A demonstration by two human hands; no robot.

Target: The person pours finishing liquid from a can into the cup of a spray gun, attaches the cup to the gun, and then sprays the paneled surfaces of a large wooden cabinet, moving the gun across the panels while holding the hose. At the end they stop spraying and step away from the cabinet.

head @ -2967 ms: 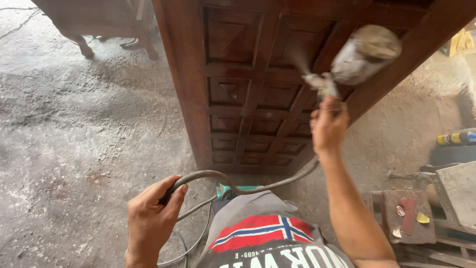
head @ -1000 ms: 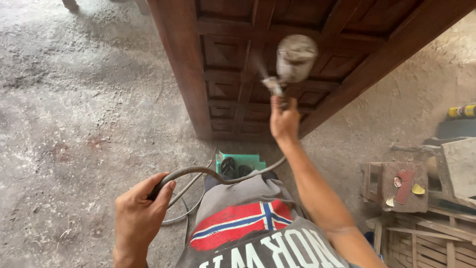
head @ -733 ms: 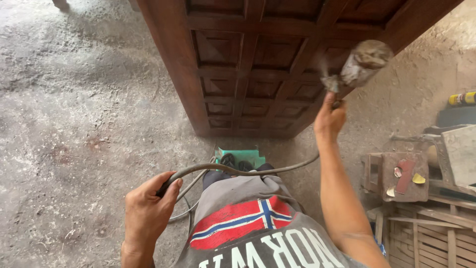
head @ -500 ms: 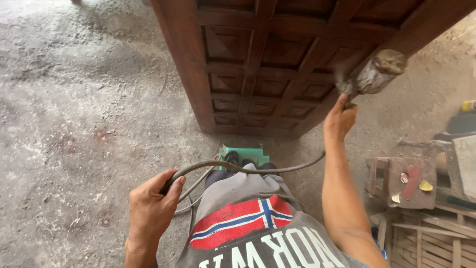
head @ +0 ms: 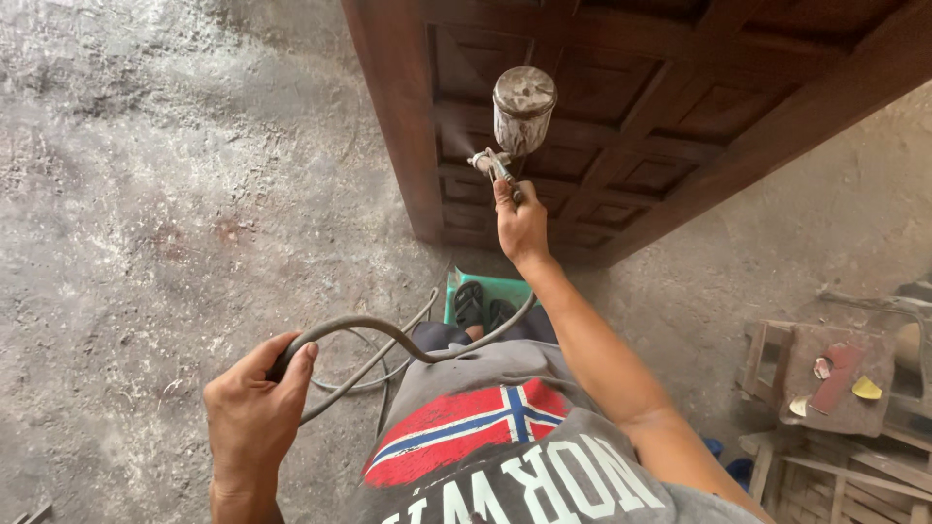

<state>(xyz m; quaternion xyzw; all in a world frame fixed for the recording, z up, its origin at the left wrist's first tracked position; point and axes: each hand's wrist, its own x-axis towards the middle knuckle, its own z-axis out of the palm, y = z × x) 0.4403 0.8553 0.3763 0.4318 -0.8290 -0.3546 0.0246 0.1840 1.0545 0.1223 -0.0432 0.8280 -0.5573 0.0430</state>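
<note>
The right hand (head: 521,221) is stretched forward w/ the arm almost straight and its fingers are closed tight on the handle of a spray gun (head: 505,160), which points at a big dark brown wooden door (head: 621,107) w/ many carved square panels; the door stands tilted over the grey concrete floor (head: 146,194). On top of the gun sits a round metal cup (head: 524,107), upright, its lid and wall dirty w/ dried whitish-brown stains; the lid is on, so what is inside I cannot tell. A faint mist shows at the nozzle, just left of the gun. The left hand (head: 254,417) is low at the bottom left, fingers curled round a grey hose (head: 388,340), thumb on top; the hose makes a loop from this hand, passes in front of the person's body and goes up toward the right wrist. More loops of hose lie on the floor near the feet. Under the person is a green plastic thing (head: 485,291), a low stool or crate by its shape, and dark sandals rest on it, approx. between the door's lower edge and the grey shirt (head: 505,456). The shirt has a red flag patch w/ a blue-white cross and white letters below. At the right, well apart from both hands, there is a small wooden stool (head: 825,378) w/ a stained top; on it lie a red strip and some small pieces, one yellow, one pale. Beside it are rough wooden slats.
</note>
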